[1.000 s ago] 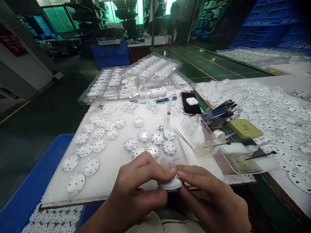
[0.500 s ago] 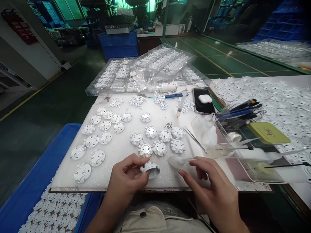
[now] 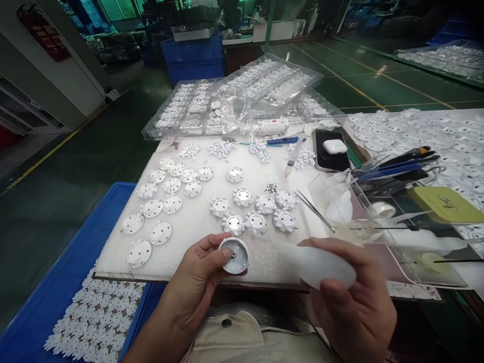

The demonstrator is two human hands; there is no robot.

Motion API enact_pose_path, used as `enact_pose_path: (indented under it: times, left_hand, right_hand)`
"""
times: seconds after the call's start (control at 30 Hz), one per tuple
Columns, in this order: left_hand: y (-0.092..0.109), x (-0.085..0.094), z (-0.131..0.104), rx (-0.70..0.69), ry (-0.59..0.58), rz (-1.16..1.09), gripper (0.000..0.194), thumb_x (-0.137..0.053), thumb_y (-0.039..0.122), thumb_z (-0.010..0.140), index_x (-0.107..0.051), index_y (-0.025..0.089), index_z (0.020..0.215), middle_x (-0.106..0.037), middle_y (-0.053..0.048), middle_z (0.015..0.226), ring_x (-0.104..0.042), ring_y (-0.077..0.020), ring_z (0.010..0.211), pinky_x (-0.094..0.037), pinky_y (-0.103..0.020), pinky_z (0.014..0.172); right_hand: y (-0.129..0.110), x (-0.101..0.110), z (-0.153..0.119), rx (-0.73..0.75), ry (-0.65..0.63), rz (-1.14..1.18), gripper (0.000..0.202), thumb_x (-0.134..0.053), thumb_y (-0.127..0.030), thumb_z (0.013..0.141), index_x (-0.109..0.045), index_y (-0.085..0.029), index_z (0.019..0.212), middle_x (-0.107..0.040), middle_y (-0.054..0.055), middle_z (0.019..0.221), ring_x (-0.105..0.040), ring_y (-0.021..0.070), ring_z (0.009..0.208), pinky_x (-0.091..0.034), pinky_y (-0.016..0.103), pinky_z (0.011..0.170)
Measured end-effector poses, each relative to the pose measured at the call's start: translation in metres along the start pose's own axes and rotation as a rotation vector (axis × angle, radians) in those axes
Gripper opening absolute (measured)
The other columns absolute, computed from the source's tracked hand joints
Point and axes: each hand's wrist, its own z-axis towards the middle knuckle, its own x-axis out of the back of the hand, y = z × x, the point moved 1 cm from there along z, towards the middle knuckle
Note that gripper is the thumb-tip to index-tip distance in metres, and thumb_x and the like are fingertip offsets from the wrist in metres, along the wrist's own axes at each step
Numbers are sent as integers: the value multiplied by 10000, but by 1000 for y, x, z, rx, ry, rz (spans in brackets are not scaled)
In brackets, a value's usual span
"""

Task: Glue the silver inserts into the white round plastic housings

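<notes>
Both my grips are full, the left hand pinching a round white cup, newly turned to bare its hollow near the white foam-covered tabletop's edge, the right hand now holding a translucent teardrop-shaped bottle, so neither is free.

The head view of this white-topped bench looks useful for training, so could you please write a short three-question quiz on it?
1. True or false: the left hand holds a round, hollow white part with its open side turned away from the camera.
2. Fill in: the right hand grips a translucent white plastic ____.
3. What lies on the flat, black, rectangular device?

Key: 1. False; the open side faces the camera. 2. bottle. 3. A small, rounded white case.
</notes>
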Motion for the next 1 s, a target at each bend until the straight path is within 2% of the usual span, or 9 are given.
enact_pose_path:
  times: [0.1, 0.23, 0.33, 0.4, 0.47, 0.6, 0.83, 0.93, 1.0]
  left_hand:
    - [0, -3, -3, 20, -2, 7, 204, -800, 115, 714, -708, 126, 895, -687, -33, 821, -641, -135, 714, -575, -227, 678]
    - [-1, -5, -5, 40, 5, -3, 202, -803, 112, 712, -709, 132, 890, -704, -38, 797, -662, -144, 701, -573, -231, 672]
    - [-1, -8, -7, 40, 11, -21, 203, -810, 108, 702, -715, 132, 879, -712, -39, 774, -670, -145, 679, -575, -229, 657]
    - [0, -9, -7, 33, -6, -41, 185, -804, 88, 704, -719, 133, 862, -716, -33, 756, -672, -138, 662, -575, -220, 635]
    - [0, -11, -8, 29, -30, -54, 165, -791, 69, 711, -723, 134, 846, -722, -29, 741, -673, -135, 646, -578, -217, 617]
    - [0, -10, -7, 22, -24, -57, 149, -776, 55, 718, -726, 134, 834, -720, -19, 726, -669, -127, 632, -581, -212, 610]
    - [0, -10, -6, 32, -9, -24, 192, -812, 94, 696, -717, 127, 860, -712, -34, 761, -665, -137, 657, -579, -220, 622]
    - [0, -9, -5, 41, -4, -17, 206, -813, 103, 699, -713, 130, 877, -713, -44, 786, -666, -146, 678, -587, -239, 649]
    - [0, -8, -5, 45, -2, -14, 201, -806, 99, 704, -712, 130, 878, -705, -39, 791, -660, -144, 683, -587, -240, 657]
  right_hand:
    - [-1, -6, 5, 109, 146, 26, 234, -647, -264, 899, -617, -225, 1127, -621, 62, 998, -621, 168, 807, -516, 275, 619]
    - [-5, -19, 12, 294, 196, 74, 205, -617, -104, 863, -583, -200, 1041, -542, 18, 772, -495, 111, 567, -400, 255, 458]
    - [-9, -25, 13, 142, 140, 98, 209, -605, -102, 866, -497, -222, 999, -503, -12, 737, -412, 77, 472, -313, 224, 380]
    - [-10, -25, 13, 42, 117, 74, 227, -619, -121, 860, -461, -231, 978, -510, -10, 784, -416, 63, 472, -309, 205, 373]
    - [-10, -24, 12, 8, 113, 33, 245, -627, -114, 849, -456, -232, 980, -515, -1, 838, -425, 50, 491, -316, 186, 385]
    - [-7, -23, 10, 3, 65, -19, 255, -606, -106, 856, -445, -235, 1005, -516, 3, 872, -443, 44, 522, -332, 168, 409]
    - [-7, -25, 9, 71, 73, -72, 284, -600, -59, 843, -457, -231, 1020, -478, -12, 869, -522, 66, 611, -382, 178, 445]
    - [-5, -21, 7, 68, 119, -65, 227, -612, -106, 858, -492, -218, 1015, -515, -1, 870, -565, 92, 648, -414, 196, 462]
    - [-2, -14, 6, 98, 196, -86, 164, -629, -171, 870, -535, -199, 1002, -557, 13, 875, -604, 116, 705, -487, 226, 543]
